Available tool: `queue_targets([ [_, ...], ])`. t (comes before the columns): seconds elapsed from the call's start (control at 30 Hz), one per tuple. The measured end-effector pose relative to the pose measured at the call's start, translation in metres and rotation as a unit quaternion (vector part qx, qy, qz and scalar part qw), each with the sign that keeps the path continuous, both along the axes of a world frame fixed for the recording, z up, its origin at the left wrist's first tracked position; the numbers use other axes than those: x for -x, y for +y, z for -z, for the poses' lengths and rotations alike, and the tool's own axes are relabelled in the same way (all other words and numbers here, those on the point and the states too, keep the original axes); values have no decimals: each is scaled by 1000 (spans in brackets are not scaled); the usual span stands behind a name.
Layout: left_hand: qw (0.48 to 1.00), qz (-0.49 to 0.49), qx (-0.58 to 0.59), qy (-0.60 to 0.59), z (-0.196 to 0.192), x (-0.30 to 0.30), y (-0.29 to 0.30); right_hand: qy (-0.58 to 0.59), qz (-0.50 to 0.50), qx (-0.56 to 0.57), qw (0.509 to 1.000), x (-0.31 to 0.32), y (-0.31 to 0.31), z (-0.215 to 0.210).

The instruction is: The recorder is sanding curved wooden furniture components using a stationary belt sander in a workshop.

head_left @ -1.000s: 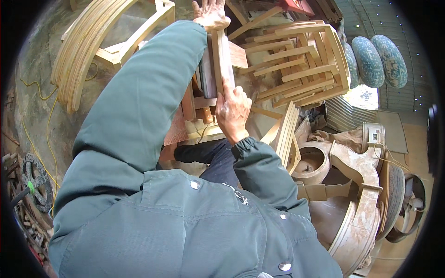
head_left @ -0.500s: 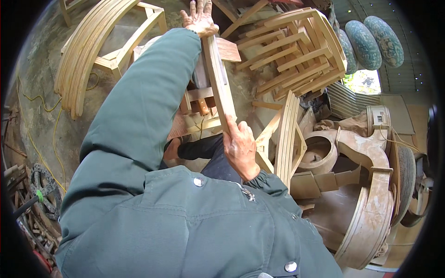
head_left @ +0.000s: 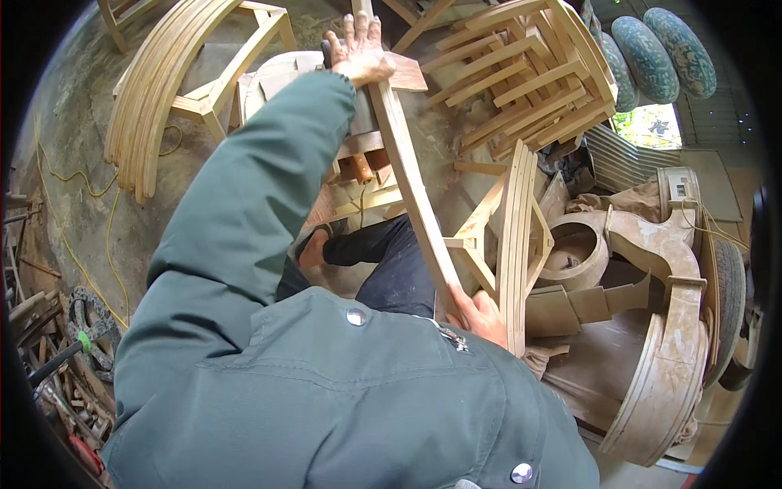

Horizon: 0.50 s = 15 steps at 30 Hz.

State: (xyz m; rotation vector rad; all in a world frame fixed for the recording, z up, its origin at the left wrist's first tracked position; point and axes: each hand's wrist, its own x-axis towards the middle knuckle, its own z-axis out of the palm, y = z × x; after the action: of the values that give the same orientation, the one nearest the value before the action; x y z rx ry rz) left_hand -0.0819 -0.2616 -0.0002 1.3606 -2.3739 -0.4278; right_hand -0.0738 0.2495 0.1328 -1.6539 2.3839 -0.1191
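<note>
- Right hand (head_left: 482, 316): nearer than the grey plate (head_left: 364, 122), at the wooden strip's (head_left: 407, 167) near end; partly hidden, so I cannot tell its closure.
- Wooden strip: along the plate's right side, long axis running near-right to far-left; probably stiff, fairly light, best held toward both ends.
- Left hand (head_left: 358, 61): beyond the plate's visible part, fingers apart, resting over the strip.

Grey concrete floor (head_left: 81, 114), stained — yellow cord (head_left: 98, 195) winding over it, curved wooden frames (head_left: 163, 90) stacked at left.

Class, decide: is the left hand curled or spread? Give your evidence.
Spread: the left hand lies across the strip, fingers extended and apart.
</note>
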Motion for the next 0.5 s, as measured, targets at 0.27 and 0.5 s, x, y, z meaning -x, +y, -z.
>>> queue_targets([
  [0.27, 999, 27, -23, -18, 4, -27, 96, -23, 79, -59, 995, -9, 109, -10],
  [0.5, 999, 28, -14, 37, 2, -35, 42, -102, 97, -124, 982, -15, 33, -12],
])
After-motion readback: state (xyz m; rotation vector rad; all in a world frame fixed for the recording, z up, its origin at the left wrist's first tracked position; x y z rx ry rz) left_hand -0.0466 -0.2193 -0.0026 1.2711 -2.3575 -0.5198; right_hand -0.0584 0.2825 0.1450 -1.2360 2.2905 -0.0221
